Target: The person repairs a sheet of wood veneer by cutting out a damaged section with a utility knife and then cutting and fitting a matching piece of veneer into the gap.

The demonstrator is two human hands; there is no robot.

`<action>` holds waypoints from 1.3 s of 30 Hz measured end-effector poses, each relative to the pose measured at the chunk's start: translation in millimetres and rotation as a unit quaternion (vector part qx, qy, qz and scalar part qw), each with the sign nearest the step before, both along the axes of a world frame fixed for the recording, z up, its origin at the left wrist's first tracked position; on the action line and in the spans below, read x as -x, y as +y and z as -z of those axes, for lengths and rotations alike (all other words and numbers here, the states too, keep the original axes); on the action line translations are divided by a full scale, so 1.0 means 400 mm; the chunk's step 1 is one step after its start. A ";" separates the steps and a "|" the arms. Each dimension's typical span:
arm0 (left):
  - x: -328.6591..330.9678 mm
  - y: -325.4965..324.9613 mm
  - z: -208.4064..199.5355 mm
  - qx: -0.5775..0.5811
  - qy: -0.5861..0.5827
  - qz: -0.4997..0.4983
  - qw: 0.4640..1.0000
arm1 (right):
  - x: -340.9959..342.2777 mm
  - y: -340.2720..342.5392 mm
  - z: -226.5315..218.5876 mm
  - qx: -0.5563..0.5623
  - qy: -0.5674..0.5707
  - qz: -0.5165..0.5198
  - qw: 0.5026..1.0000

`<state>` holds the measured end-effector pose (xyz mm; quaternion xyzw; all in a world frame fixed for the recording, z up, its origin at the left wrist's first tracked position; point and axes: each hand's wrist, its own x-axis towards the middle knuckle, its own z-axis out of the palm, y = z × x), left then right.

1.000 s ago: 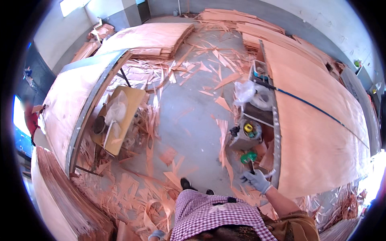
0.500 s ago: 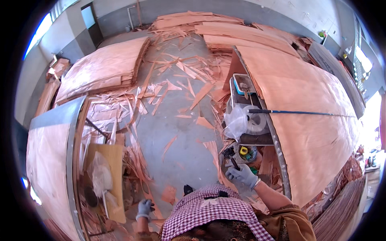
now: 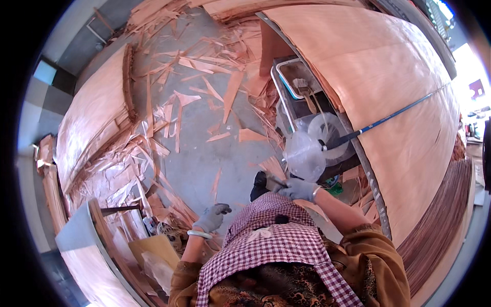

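My right hand (image 3: 300, 189), in a grey glove, is closed on a dark-handled hand tool (image 3: 276, 180) just in front of my apron. Its head is blurred, so I cannot make out its exact kind. Right beside the tool is a black shape (image 3: 260, 185), perhaps my shoe. My left hand (image 3: 211, 218), also gloved and with a pale bangle at the wrist, hangs over the floor with loosely bent fingers and nothing visible in it. A purple-and-white checked apron (image 3: 271, 225) lies between my arms.
On the right, a shelf under a veneer-topped table (image 3: 378, 66) holds a tray (image 3: 291, 77) with a brush (image 3: 305, 94), a clear plastic bag (image 3: 305, 155) and a white fan-like ring (image 3: 332, 135). A blue rod (image 3: 394, 117) crosses the table edge. Veneer scraps litter the floor; sheets are stacked at left (image 3: 97, 112).
My right hand has brought the tool up and left, from beside the bowl to in front of the apron. My left hand has risen and moved right. The view has turned and tilted down.
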<state>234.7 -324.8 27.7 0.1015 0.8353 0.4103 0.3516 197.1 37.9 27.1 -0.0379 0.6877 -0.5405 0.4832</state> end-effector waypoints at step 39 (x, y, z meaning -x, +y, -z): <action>0.729 0.669 -0.205 -0.329 -0.286 0.364 0.823 | 0.076 0.133 -0.852 -0.073 0.434 0.856 0.272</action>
